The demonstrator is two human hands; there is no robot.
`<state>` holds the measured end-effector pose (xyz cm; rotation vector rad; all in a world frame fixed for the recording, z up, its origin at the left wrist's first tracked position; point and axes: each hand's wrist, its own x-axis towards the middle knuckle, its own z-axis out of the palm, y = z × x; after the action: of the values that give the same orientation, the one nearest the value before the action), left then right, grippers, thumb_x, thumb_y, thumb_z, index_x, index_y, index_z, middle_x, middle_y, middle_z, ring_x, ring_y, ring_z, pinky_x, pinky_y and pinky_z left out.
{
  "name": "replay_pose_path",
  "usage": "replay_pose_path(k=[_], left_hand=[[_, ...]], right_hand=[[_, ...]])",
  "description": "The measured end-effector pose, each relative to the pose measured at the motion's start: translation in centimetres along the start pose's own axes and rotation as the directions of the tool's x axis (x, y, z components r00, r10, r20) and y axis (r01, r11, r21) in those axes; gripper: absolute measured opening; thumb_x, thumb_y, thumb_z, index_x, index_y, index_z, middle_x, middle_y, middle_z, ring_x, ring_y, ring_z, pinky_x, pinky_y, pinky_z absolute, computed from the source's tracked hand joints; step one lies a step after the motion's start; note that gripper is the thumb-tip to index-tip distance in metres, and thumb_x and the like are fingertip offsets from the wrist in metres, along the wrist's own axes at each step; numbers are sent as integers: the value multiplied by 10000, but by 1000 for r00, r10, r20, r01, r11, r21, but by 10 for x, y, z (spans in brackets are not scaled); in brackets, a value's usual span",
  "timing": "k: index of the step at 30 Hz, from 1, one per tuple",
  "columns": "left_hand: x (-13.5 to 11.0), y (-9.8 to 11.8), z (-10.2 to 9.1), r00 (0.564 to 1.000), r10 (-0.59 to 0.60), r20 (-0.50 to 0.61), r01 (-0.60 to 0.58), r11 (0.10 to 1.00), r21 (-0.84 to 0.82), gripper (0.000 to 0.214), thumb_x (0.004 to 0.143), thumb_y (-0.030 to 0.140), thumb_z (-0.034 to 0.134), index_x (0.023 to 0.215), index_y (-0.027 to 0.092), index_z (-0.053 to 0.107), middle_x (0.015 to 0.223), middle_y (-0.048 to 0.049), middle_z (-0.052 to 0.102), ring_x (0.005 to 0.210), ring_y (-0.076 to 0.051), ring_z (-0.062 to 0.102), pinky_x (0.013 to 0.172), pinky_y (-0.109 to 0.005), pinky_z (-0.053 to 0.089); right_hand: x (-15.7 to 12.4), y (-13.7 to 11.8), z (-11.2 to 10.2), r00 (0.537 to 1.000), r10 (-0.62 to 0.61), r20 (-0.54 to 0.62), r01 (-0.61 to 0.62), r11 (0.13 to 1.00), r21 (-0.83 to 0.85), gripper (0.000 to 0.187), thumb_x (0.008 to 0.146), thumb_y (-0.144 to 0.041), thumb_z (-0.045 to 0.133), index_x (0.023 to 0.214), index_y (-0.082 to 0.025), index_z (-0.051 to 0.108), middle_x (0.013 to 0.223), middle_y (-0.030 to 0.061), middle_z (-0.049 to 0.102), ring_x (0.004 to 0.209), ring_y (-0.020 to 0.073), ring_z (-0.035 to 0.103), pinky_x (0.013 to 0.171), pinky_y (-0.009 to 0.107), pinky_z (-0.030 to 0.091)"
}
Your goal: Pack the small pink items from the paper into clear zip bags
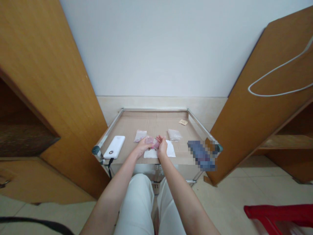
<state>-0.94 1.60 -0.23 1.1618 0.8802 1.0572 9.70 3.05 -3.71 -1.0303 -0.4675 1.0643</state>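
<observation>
Over a white sheet of paper [171, 150], a small clear plastic bag with pinkish contents [151, 141] is between my hands. My left hand [140, 147] grips its left side, thumb on top. Curled at its right end is my right hand [162, 148], with the fingers closed on the bag's edge. What the pink contents are is too small to tell. Just beyond my left hand lies a clear bag with pale contents [140, 135]. Another clear bag with whitish contents [174, 135] lies past my right hand.
The cardboard-covered table [151, 119] has a raised metal rim [156, 110]. On it are a white power bank [115, 147] with a black cable, a small tan card [183, 122] and a pixelated dark item [201, 155]. Wooden cabinets [80, 107] flank it. A red stool [281, 212] stands lower right.
</observation>
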Motion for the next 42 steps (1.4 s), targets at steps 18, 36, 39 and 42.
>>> replay_pose_path(k=[18,36,39,42], left_hand=[[-6,9,6,999,-6,-53,4,999,-46,388,468,131,717,828,152,574,787,-31,630,719,-135,564,688,-263,401],[-24,-3,-12,997,4,-76,-34,920,-391,375,558,61,650,917,125,562,867,-44,639,791,-119,583,779,-245,411],[-24,-5,-14,996,0,-90,-38,905,-423,338,582,48,628,903,134,568,860,-34,640,801,-109,582,786,-228,409],[-24,-5,-14,997,-16,-80,-20,901,-434,320,600,40,610,903,136,572,873,-36,638,812,-109,580,797,-228,407]], right_hand=[[-5,-8,-2,1000,17,22,-18,998,62,419,809,-404,245,859,-138,565,903,114,639,826,156,596,731,290,445],[-7,-2,1,999,-39,9,39,999,-29,404,794,-409,294,847,-133,583,877,112,645,792,153,599,590,243,448],[-8,-1,2,999,-50,18,51,998,-46,389,787,-402,305,831,-130,579,870,112,643,793,154,598,603,246,449],[-9,-2,2,997,-70,23,71,995,-64,378,784,-393,306,814,-129,575,851,110,643,784,151,598,637,253,451]])
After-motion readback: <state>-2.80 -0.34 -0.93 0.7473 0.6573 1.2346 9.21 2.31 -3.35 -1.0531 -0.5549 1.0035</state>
